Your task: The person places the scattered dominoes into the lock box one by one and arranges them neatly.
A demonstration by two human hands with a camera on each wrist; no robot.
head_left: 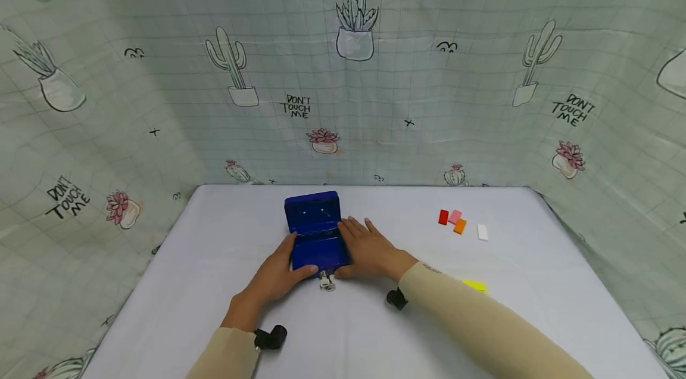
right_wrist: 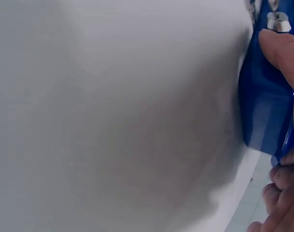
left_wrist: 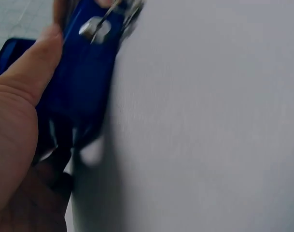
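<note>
A small blue cash box (head_left: 320, 252) stands on the white table with its lid (head_left: 312, 205) raised and tipped back. Keys (head_left: 326, 281) hang from the lock at its front. My left hand (head_left: 274, 276) holds the left side, thumb along the front edge. On the right side, my right hand (head_left: 371, 252) holds the box with its thumb near the front corner. The left wrist view shows the thumb by the blue front wall, close to the silver lock (left_wrist: 95, 30). In the right wrist view the other thumb lies just below the lock (right_wrist: 278, 22).
To the right lie small flat pieces: red (head_left: 443, 217), pink (head_left: 455, 216), orange (head_left: 460, 226) and white (head_left: 483, 232). A yellow piece (head_left: 474, 286) is partly hidden behind the right sleeve. A patterned cloth (head_left: 375, 99) hangs behind the white table (head_left: 225, 218).
</note>
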